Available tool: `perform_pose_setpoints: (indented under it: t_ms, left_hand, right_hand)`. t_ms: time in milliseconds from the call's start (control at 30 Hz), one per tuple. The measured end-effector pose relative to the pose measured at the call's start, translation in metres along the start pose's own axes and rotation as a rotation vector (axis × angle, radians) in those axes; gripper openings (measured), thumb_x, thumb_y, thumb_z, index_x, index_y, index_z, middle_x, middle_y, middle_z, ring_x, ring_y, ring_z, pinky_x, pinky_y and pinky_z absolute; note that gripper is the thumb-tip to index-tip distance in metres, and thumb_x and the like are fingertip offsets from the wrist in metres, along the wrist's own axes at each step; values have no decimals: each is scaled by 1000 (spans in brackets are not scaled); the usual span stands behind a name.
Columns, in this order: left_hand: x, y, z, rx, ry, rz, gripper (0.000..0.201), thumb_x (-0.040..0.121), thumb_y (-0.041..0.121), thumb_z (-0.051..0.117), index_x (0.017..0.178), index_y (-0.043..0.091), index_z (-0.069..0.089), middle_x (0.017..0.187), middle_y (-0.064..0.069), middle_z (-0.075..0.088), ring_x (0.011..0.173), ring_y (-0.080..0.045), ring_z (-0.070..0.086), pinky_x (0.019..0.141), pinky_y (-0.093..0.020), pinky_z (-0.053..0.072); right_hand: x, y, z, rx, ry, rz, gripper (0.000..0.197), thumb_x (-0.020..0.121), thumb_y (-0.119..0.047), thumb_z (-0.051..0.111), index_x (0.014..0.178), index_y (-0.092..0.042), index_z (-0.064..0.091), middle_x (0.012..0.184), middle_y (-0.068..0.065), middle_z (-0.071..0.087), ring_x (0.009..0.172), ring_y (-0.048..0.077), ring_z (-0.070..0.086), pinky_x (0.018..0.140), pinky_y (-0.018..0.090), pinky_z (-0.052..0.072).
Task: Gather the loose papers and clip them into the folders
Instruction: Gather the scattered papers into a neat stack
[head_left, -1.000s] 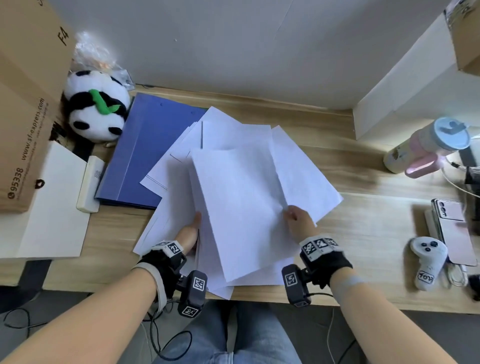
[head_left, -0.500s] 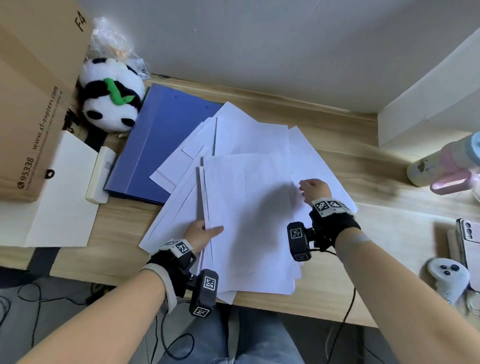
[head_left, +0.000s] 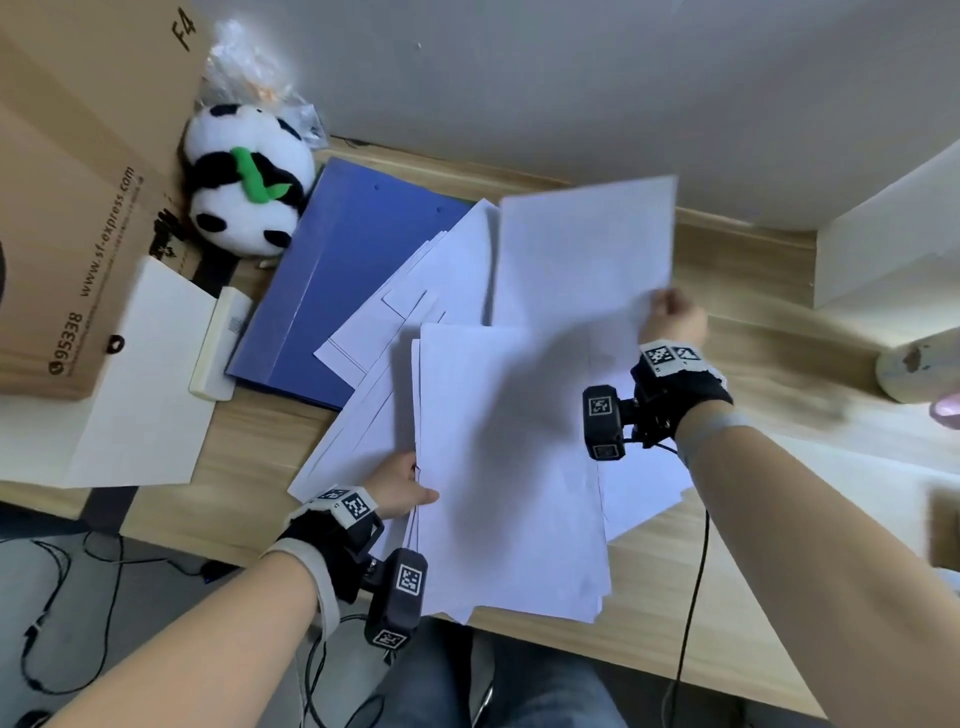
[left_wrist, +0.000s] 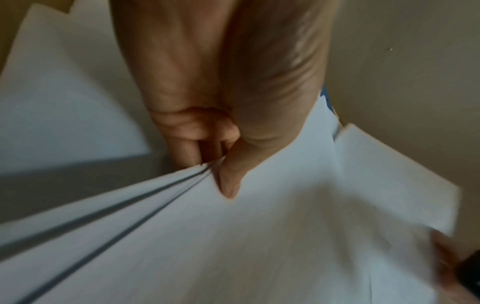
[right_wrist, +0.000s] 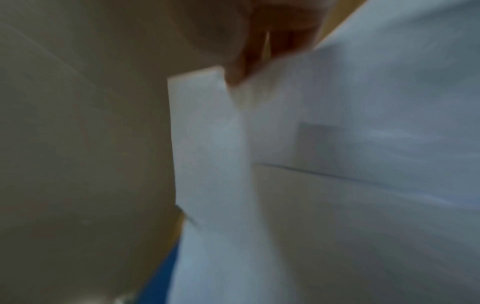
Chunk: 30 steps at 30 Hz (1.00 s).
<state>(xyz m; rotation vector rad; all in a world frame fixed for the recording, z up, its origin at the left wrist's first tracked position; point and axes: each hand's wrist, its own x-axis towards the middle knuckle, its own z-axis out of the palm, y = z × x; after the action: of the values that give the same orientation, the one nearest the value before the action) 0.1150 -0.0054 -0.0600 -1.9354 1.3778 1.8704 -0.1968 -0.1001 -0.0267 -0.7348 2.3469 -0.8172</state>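
The right hand (head_left: 675, 317) has just lifted one sheet (head_left: 584, 249) clear of the spread, its grip pinching the sheet's lower corner just right of the blue folders (head_left: 337, 280), so gathering goes on and clipping hasn't begun. The left hand (head_left: 397, 486) pinches the gathered stack (head_left: 509, 467) at its left edge, near the front of the surface (head_left: 727, 597). I count one lifted sheet and one stack; the loose papers (head_left: 415, 312) overlapping the folders' right edge, and the folders themselves, overlap too much to count.

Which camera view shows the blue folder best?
The head view: the blue folder lies closed on the desk, partly under loose papers. The left wrist and right wrist views show only small blue slivers of it.
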Motion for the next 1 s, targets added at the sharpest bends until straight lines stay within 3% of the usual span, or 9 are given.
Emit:
perform_pose_setpoints:
  t_ms: [100, 167, 233, 433, 600, 667, 800, 900, 1000]
  left_hand:
    - [0, 0, 0, -31, -19, -46, 35, 82, -5, 61, 116, 2, 57, 113, -18, 66, 105, -34, 63, 95, -41, 50]
    - [-1, 3, 0, -52, -32, -76, 29, 84, -3, 59, 111, 8, 57, 100, -13, 65, 88, -28, 59, 69, -29, 49]
    - [-2, 3, 0, -58, -23, -90, 25, 84, -3, 58, 106, 9, 55, 92, -9, 61, 81, -23, 55, 57, -22, 41]
    - [-9, 5, 1, -70, 0, -98, 30, 83, -1, 60, 112, 4, 56, 99, -11, 61, 92, -26, 57, 77, -28, 46]
    - [-13, 4, 5, -181, 33, -101, 9, 87, 8, 58, 96, 7, 55, 95, -12, 54, 90, -25, 52, 71, -31, 42]
    - [-14, 4, 6, -296, 13, -99, 23, 91, 25, 56, 104, 6, 56, 100, -12, 56, 93, -26, 56, 80, -33, 45]
    - [-21, 8, 9, -512, -33, -115, 42, 91, 55, 42, 109, 19, 54, 107, -5, 62, 104, -26, 59, 83, -33, 49]
    - [-22, 7, 8, -521, -25, -93, 50, 87, 60, 45, 114, 20, 56, 107, -1, 65, 106, -24, 60, 89, -36, 48]
    - [-23, 7, 9, -489, -27, -84, 47, 86, 59, 48, 116, 23, 53, 111, 2, 63, 107, -22, 58, 91, -35, 47]
  right_hand:
    - [6, -19, -30, 280, 248, -210, 15, 93, -4, 39, 86, -11, 50, 72, -5, 53, 74, 1, 50, 71, 16, 40]
    - [7, -30, -52, 407, 302, -307, 13, 93, -6, 40, 84, -13, 47, 71, -16, 47, 61, -18, 50, 67, 5, 37]
    - [3, -39, -73, 504, 328, -383, 19, 94, -12, 41, 79, -20, 49, 70, -16, 48, 57, -19, 48, 65, 5, 38]
    - [-29, -39, -124, 729, 426, -368, 24, 95, -18, 45, 74, -26, 51, 65, -10, 44, 51, -8, 40, 60, 9, 34]
    - [-47, 1, -113, 627, 237, -225, 8, 93, -19, 52, 89, -18, 58, 66, -17, 52, 57, -8, 45, 60, 8, 35]
    - [-54, 25, -93, 493, 98, -148, 9, 92, -15, 54, 100, -17, 58, 71, -11, 53, 57, -5, 47, 60, 11, 37]
    - [-86, 62, -44, 216, -119, 19, 12, 92, -12, 52, 97, -12, 63, 57, -2, 58, 42, -1, 50, 38, 2, 32]
    - [-109, 86, -14, 130, -195, 65, 16, 93, -14, 50, 98, -8, 64, 81, 9, 57, 64, 19, 48, 50, 12, 38]
    - [-122, 97, 1, 109, -181, 98, 16, 95, -16, 46, 92, -13, 62, 83, 9, 57, 72, 22, 49, 69, 22, 35]
